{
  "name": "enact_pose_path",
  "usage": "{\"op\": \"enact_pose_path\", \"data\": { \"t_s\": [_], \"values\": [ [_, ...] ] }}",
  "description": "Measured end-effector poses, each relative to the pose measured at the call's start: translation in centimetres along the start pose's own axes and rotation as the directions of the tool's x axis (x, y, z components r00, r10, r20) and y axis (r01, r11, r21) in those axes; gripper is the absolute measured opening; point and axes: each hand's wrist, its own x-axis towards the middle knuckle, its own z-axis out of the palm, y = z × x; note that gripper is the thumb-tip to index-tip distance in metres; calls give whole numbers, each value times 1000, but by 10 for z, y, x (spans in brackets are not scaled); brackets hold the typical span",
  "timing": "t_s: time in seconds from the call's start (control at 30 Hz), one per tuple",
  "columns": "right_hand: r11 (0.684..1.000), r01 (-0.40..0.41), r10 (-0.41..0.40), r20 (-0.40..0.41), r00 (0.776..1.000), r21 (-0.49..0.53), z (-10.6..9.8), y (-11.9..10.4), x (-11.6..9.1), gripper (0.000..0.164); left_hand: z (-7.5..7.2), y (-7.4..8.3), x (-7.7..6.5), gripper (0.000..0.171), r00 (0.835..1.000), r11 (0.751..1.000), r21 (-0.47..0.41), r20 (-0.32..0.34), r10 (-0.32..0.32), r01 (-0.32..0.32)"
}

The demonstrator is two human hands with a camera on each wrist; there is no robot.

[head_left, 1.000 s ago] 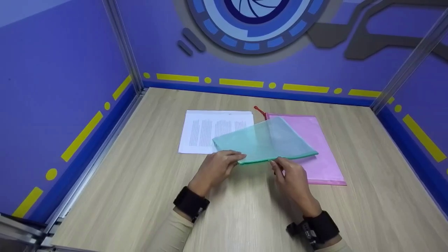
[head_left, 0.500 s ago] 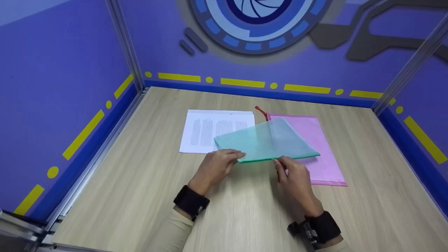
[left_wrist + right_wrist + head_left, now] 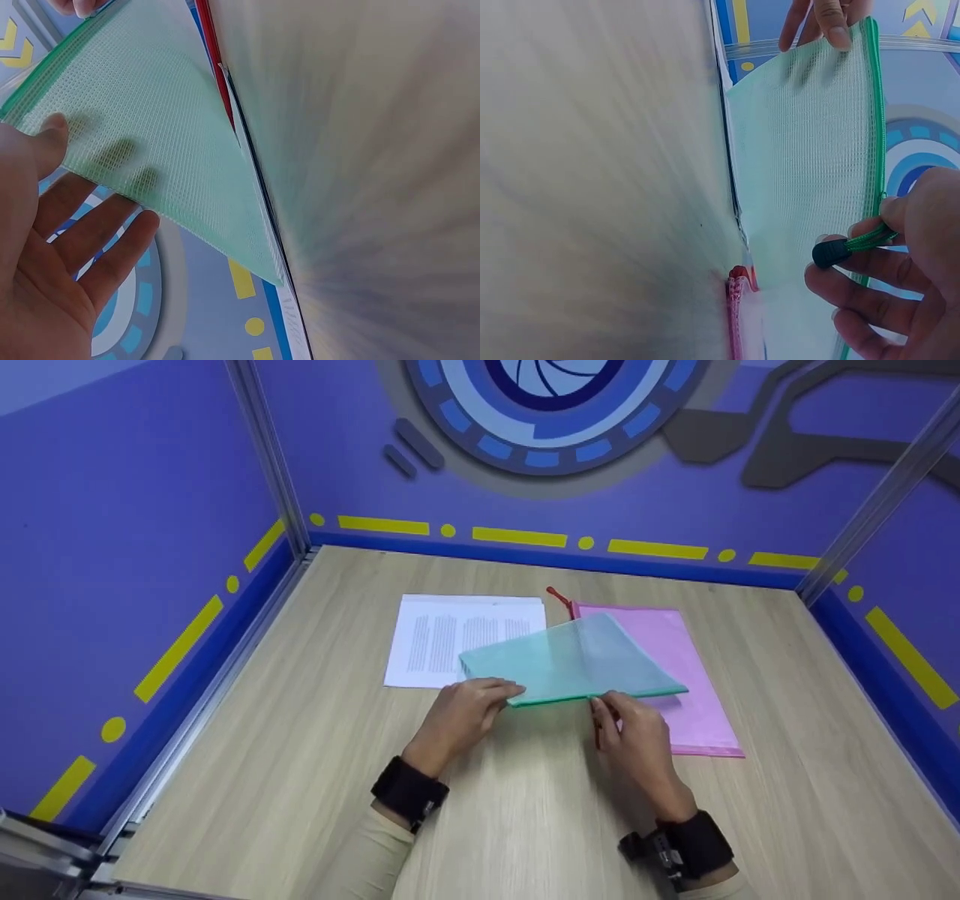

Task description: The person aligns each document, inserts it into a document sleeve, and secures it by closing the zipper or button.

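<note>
A translucent green mesh zipper pouch [image 3: 555,660] is held tilted above the table, its green zipper edge toward me. My left hand [image 3: 461,720] pinches its left corner; in the left wrist view the thumb [image 3: 52,142] lies on the near face, while fingertips show through the mesh from behind. Along the zipper edge, right of its middle, my right hand [image 3: 634,735] pinches the zipper pull. That pull [image 3: 859,244], a green cord with a black end, hangs among the right fingers in the right wrist view. The pouch's inside cannot be made out.
Printed white papers [image 3: 431,641] lie at the back left, partly under the pouch. To the right, a pink zipper pouch [image 3: 705,720] with a red pull cord [image 3: 559,598] lies flat, partly covered. Blue panels [image 3: 525,510] wall in the wooden table [image 3: 300,765].
My right hand has slid slightly to the right along the pouch's zipper edge. The left hand stays at the left corner. Papers and pink pouch have not moved.
</note>
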Motion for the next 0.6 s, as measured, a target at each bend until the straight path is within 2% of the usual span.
{"op": "enact_pose_path", "data": {
  "t_s": [0.17, 0.43, 0.6],
  "values": [
    [1000, -12, 12, -11, 1000, -14, -2, 4, 0, 19, 0, -1, 0, 28, 1000, 1000, 3, -7, 5, -4],
    [1000, 16, -17, -49, 999, -21, -2, 6, 0, 20, -1, -3, 0, 27, 999, 999, 27, -23, 24, -23],
    [1000, -8, 7, -37, 999, -21, -3, 7, 0, 19, -1, -3, 0, 26, 999, 1000, 22, -30, 20, -19]
  ]
}}
